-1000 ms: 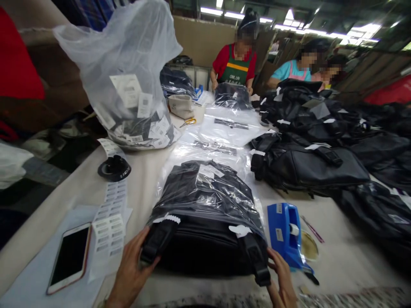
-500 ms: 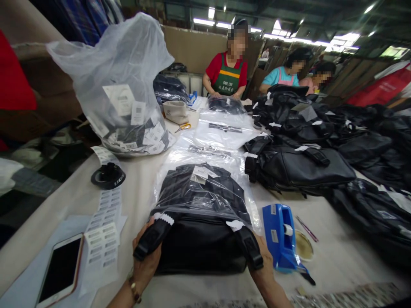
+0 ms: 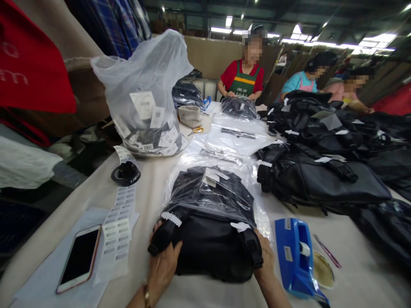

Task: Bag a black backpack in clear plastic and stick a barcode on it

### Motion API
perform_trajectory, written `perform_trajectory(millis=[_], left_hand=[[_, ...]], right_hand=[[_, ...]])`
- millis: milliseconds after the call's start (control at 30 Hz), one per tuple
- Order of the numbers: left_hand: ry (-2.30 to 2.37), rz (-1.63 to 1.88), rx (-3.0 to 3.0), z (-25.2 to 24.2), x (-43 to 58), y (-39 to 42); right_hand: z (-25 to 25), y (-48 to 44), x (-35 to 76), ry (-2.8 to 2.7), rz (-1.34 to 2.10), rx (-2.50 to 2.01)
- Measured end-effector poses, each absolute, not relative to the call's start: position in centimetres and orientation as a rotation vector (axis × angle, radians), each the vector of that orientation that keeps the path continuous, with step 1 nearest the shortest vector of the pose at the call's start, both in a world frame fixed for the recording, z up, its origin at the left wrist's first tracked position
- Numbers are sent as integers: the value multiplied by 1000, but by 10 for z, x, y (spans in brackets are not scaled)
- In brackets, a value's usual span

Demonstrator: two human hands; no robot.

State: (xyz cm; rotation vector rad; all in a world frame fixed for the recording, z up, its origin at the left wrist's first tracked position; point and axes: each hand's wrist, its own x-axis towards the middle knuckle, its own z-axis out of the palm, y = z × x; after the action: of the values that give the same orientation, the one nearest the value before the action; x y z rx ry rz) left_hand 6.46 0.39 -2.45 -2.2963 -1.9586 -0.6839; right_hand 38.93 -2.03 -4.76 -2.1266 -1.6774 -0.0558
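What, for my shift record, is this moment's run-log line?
left hand: backpack strap | right hand: at other strap | clear bag: over backpack top

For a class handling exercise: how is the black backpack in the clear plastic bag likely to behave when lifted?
The black backpack looks soft, likely floppy, slumping in folds. The glossy clear plastic bag probably feels slippery. The strap by the left hand likely grips best.

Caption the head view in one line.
Left hand and right hand hold a black backpack half in a clear bag.
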Motion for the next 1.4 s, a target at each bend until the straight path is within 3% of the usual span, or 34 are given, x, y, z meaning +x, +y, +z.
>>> perform_trajectory(millis=[233,433,567,700,933,1067,1233,1400], left_hand=[[-1247,-374,-2721,-17,125,-11],[-1248,-366,-2825,-30,137,25],[-1230,-402,-2809,-31,135,22],[-1203,-420,-2777,-28,137,22],[-1208,-378,-2782,-30,138,22],[-1282,-293,-2904,-28,138,23],[-1358,-238,-2995,-20,142,21],[-1292,-463,-2825,7,120,15]], right_hand=[[-45,-20,394,-1698,-26,-2081],[-25,-42,406,-1461,282,-1976],[-14,-62,407,-1269,242,-1921],[-7,-55,381,-1443,310,-1824],[-14,-36,344,-1637,122,-1805],[-8,-34,348,-1768,-172,-1862],[-26,-21,341,-2187,-439,-1582],[-51,-18,343,-2289,-526,-1581]])
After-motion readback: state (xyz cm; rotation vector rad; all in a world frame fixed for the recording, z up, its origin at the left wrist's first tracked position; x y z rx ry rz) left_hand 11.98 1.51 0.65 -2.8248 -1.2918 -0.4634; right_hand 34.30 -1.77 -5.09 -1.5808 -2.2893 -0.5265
